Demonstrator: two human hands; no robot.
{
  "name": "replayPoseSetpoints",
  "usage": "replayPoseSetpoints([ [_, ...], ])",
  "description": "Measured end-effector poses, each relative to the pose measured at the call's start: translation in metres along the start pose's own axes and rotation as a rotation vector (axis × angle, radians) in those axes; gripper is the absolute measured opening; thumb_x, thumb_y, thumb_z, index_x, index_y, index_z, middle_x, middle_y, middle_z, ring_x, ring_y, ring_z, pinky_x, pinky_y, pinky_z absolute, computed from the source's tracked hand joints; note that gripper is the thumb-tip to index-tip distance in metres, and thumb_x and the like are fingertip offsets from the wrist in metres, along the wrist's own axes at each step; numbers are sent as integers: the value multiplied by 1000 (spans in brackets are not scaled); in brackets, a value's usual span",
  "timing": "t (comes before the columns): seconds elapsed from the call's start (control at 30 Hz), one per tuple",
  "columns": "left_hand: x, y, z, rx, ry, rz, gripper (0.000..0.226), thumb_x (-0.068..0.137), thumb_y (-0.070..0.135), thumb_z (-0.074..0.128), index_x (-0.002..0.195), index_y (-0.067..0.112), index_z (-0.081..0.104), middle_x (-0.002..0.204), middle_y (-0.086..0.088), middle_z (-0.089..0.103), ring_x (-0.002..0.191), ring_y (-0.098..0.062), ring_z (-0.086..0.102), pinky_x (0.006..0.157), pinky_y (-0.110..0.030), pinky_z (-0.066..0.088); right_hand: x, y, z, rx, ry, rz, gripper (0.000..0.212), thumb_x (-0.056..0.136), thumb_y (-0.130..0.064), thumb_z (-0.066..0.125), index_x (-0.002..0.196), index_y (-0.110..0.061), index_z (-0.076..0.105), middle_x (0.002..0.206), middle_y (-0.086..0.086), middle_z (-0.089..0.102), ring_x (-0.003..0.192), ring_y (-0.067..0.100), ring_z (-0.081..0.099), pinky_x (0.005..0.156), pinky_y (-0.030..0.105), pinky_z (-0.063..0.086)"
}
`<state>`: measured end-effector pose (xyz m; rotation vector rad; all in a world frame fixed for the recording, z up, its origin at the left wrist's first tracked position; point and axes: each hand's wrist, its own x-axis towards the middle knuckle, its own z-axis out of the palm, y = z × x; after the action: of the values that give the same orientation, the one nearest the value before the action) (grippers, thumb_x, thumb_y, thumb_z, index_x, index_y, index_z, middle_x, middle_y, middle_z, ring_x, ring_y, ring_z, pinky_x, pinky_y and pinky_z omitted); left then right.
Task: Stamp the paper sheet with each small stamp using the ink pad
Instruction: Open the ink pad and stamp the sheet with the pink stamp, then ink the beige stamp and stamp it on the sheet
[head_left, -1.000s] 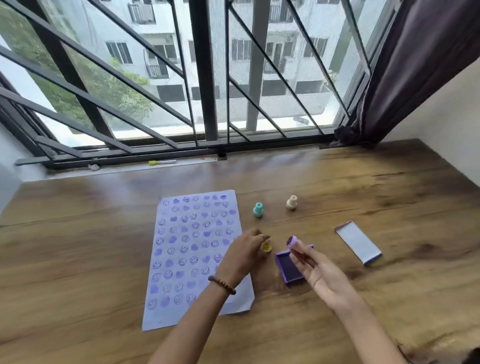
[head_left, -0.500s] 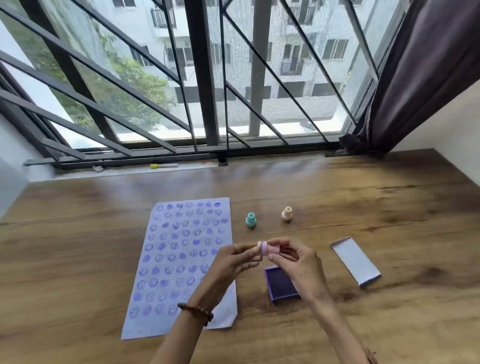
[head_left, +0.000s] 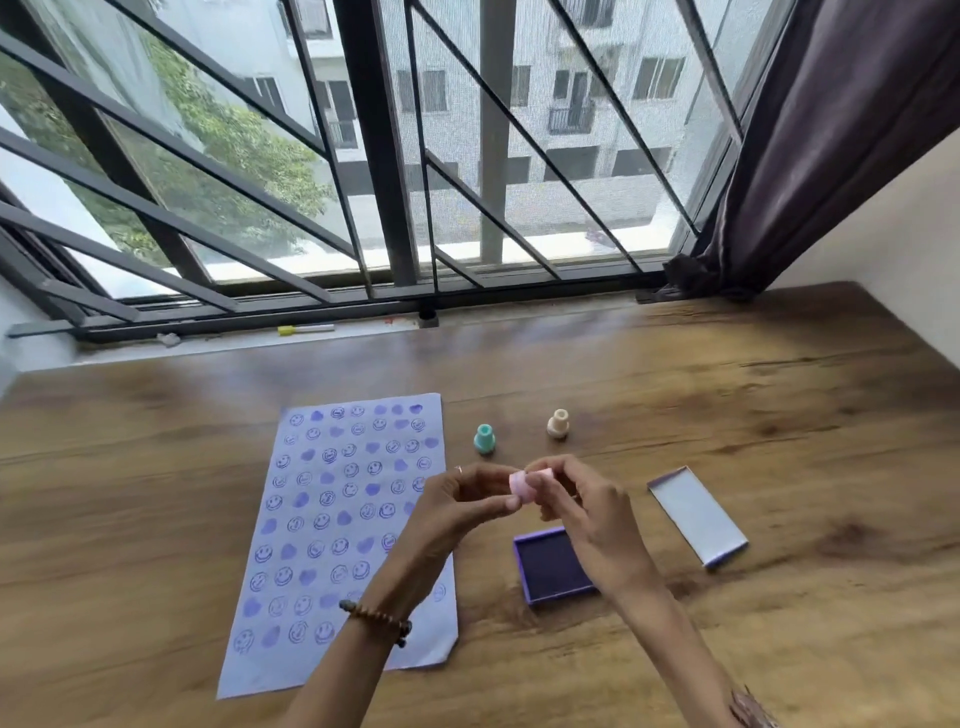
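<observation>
Stamps: 3 — pink stamp (head_left: 523, 484) being pinched by both left hand (head_left: 457, 503) and right hand (head_left: 587, 512) | teal stamp (head_left: 484, 439), cream stamp (head_left: 558, 423) standing mid-desk (head_left: 779, 415) | paper sheet (head_left: 332, 525): 1 | ink pad (head_left: 553, 566): 1 — lying open | lid (head_left: 696, 514): 1

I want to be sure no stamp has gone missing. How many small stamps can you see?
3. A teal stamp and a cream stamp stand on the table beyond the hands; a pink stamp is held between both hands. Another may be hidden behind the hands.
</observation>
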<state>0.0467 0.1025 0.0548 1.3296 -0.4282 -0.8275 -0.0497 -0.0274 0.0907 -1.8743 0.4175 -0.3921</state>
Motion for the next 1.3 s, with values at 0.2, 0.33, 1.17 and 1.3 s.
replayPoseSetpoints([
  [0.2, 1, -13, 16, -88, 124, 55, 35, 65, 23, 77, 97, 17, 66, 91, -1, 74, 93, -14, 66, 77, -19, 53, -5, 14, 4, 406, 0, 294, 27, 78, -48, 58, 86, -25, 69, 84, -6, 74, 73, 5, 66, 62, 20, 55],
  [0.33, 18, -20, 32, -3, 139, 97, 32, 65, 16, 76, 90, 9, 58, 86, -1, 72, 89, -16, 68, 74, -19, 54, -8, 36, -2, 361, 84, 335, 17, 74, -31, 71, 91, -30, 68, 87, -5, 74, 81, 9, 69, 64, 20, 55],
  [1.17, 114, -30, 88, 433, -31, -161, 44, 85, 3, 52, 124, 25, 51, 63, 1, 56, 52, -9, 53, 50, -17, 48, 86, 94, -51, -415, 450, 299, 17, 82, -14, 65, 98, -11, 62, 99, 10, 64, 83, 25, 62, 73, 32, 46],
  [1.3, 92, -43, 68, 353, 164, -176, 16, 85, 2, 53, 90, 11, 66, 65, 0, 60, 57, -9, 55, 52, -13, 48, 66, 90, -38, -408, 481, 286, 13, 81, -8, 65, 92, -10, 60, 96, 7, 64, 75, 17, 58, 70, 30, 48],
])
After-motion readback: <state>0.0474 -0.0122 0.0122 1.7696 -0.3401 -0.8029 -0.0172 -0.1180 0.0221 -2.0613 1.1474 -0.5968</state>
